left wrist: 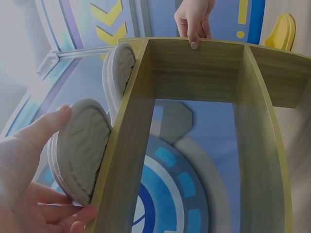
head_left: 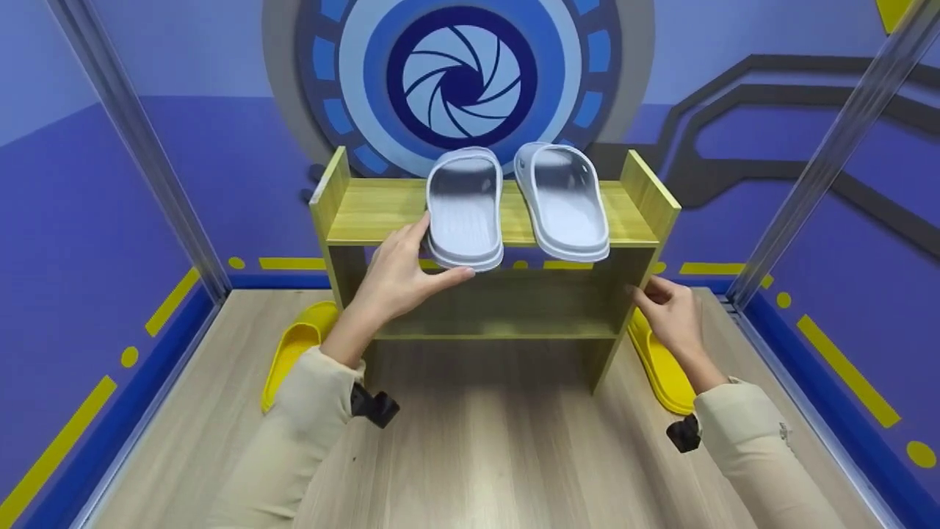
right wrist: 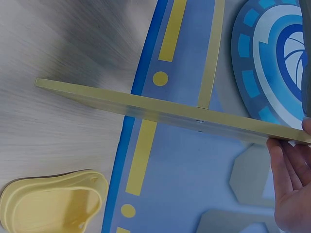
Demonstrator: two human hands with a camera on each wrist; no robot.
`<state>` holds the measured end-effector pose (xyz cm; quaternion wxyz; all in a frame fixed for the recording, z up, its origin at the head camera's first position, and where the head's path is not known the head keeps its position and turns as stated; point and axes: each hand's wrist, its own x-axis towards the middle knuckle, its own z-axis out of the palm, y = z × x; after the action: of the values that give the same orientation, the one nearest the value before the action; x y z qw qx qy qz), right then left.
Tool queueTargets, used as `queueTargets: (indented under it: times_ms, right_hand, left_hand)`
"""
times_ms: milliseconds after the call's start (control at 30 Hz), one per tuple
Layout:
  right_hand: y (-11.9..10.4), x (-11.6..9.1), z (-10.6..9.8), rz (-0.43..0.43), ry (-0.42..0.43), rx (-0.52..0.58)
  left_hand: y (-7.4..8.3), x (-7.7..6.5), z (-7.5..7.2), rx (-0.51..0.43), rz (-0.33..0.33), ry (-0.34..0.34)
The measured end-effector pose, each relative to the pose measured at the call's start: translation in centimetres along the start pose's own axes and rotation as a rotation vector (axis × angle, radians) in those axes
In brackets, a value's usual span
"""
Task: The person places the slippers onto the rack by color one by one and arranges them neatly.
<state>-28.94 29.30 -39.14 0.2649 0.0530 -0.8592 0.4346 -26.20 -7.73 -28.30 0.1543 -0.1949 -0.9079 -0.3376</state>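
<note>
Two pale grey clogs stand side by side on the top board of a wooden shoe rack (head_left: 382,213). My left hand (head_left: 396,272) holds the left clog (head_left: 464,209), thumb at its heel end and fingers along its left side. In the left wrist view the sole of this clog (left wrist: 80,150) shows between thumb and fingers. The right clog (head_left: 569,195) sits slightly turned, apart from both hands. My right hand (head_left: 674,316) pinches the front edge of the rack's right side panel (right wrist: 160,109), below the top board.
A yellow clog (head_left: 294,345) lies on the floor left of the rack, and another yellow clog (head_left: 668,371) lies to the right. The rack has a lower shelf (head_left: 499,327). Behind it rises a printed blue wall (head_left: 220,184); metal posts (head_left: 143,147) stand at the corners.
</note>
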Motion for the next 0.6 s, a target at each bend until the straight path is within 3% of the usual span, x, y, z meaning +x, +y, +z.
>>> queueTargets:
  times_ms: [533, 600]
  right_hand:
    - [-0.1, -0.1, -0.1, -0.001, -0.024, 0.050]
    - [-1.1, -0.3, -0.2, -0.008, -0.021, 0.051]
  left_hand:
    - [0.0, 0.5, 1.4, 0.036, -0.003, 0.123]
    - [0.0, 0.5, 1.4, 0.040, -0.001, 0.135]
